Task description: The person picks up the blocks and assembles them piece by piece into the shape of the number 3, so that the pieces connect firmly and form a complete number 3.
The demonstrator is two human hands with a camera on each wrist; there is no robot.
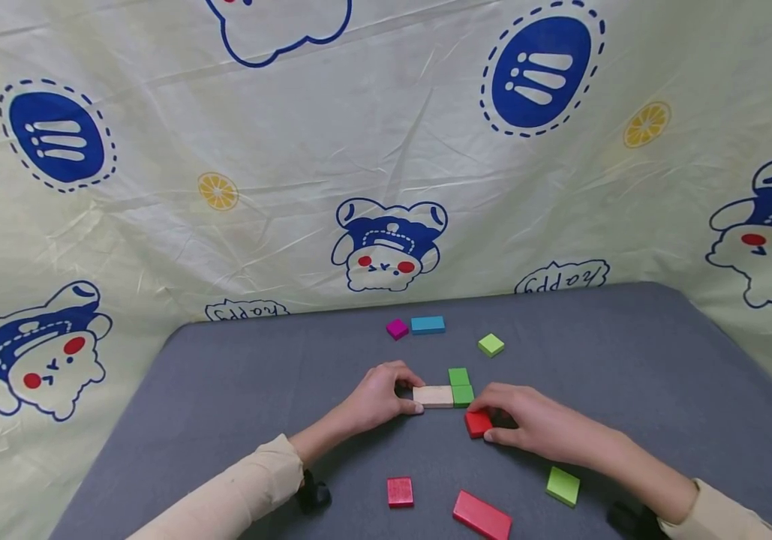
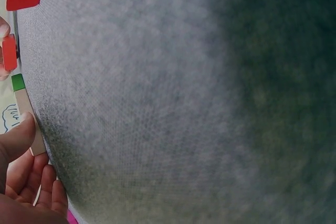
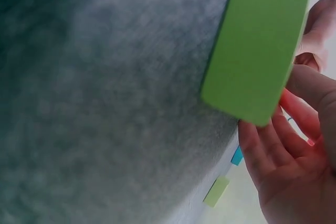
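Note:
Near the middle of the table a pale wooden block (image 1: 433,397) lies end-on against one of two green blocks (image 1: 463,396), which sit one behind the other. My left hand (image 1: 379,397) holds the wooden block's left end between thumb and fingers; the left wrist view shows the thumb on that block (image 2: 37,139). Just in front of the green pair, my right hand (image 1: 537,421) pinches a small red block (image 1: 477,425). That red block (image 2: 9,53) also shows, in fingers, at the left wrist view's edge. In the right wrist view a light green block (image 3: 257,45) partly hides the grip.
Farther back lie a magenta block (image 1: 397,329), a blue block (image 1: 428,325) and a yellow-green block (image 1: 491,345). Nearer me are a square red block (image 1: 400,492), a long red block (image 1: 483,515) and a light green block (image 1: 563,487). A printed curtain (image 1: 277,247) hangs behind the grey table (image 1: 237,390).

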